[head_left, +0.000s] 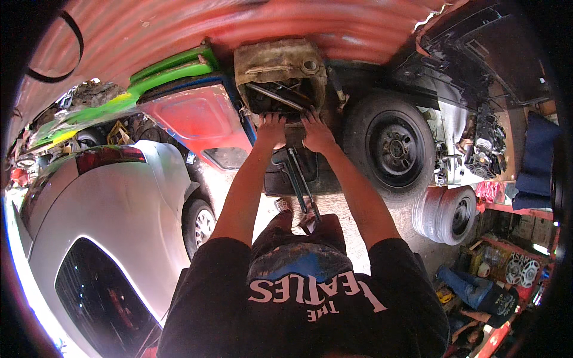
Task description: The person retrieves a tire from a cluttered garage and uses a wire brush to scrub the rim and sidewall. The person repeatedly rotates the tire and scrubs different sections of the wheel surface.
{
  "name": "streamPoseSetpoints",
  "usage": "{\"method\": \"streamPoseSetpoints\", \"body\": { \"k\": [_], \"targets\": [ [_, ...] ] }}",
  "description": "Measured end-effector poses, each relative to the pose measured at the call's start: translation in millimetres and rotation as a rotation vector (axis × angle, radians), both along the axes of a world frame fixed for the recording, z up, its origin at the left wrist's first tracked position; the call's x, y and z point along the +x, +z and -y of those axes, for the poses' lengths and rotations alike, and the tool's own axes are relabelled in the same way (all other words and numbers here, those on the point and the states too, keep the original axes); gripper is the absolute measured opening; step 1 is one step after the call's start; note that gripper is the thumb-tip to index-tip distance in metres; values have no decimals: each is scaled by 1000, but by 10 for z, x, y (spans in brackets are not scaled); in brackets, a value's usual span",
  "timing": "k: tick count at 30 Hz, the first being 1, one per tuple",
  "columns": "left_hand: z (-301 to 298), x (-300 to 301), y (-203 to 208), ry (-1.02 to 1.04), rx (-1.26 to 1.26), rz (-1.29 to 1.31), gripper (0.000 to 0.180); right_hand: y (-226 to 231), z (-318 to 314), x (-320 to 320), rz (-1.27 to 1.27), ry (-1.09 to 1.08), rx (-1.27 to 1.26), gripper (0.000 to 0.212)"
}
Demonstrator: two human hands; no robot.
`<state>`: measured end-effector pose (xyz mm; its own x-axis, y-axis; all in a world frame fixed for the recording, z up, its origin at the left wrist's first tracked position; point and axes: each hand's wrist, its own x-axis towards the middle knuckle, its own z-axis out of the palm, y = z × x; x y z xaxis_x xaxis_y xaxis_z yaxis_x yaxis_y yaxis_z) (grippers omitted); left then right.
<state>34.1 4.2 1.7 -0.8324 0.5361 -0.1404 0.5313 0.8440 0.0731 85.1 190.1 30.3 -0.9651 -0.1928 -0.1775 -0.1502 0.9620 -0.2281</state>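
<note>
The container (268, 62) is boxy, beige-brown and quite dirty, with a round fitting near its far right corner and its near side open. Inside it, a long grey metal bar (277, 95) lies aslant, from the left side toward the near right corner, among darker pieces (300, 95), too shadowed to identify.

Kind of place: I am in what looks like a car repair workshop, rough and well used.
Sheeting: corrugated red sheeting (179, 27) spans the area ahead of me.
Car: a silver one (128, 206) stands on my left.
Body parts: a green panel (164, 73) and a red panel (191, 116) sit between it and the sheeting.
Wheels: a tyred steel wheel (396, 143) on my right, paired smaller wheels (436, 215) near it.
Machinery: an engine-like assembly (486, 143) farther right.
Before me: a grimy container (268, 59) with metal bars (277, 96) inside.
Company: a person in jeans (465, 286), far right.
</note>
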Motion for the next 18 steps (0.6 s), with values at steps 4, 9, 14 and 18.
{"method": "streamPoseSetpoints", "body": {
  "k": [4,9,14,18],
  "targets": [
    [106,120,-33,-24,20,-101,50,140,45,75,81,8,48,74],
    [45,307,12,-9,-2,-260,63,45,-73,154,-37,40,15,71],
    [19,525,181,75,118,-41,93,39,-117,275,-106,42,-44,71],
    [91,761,178,109,219,-14,95,118,-91,236,-33,83,-55,71]
  ]
}}
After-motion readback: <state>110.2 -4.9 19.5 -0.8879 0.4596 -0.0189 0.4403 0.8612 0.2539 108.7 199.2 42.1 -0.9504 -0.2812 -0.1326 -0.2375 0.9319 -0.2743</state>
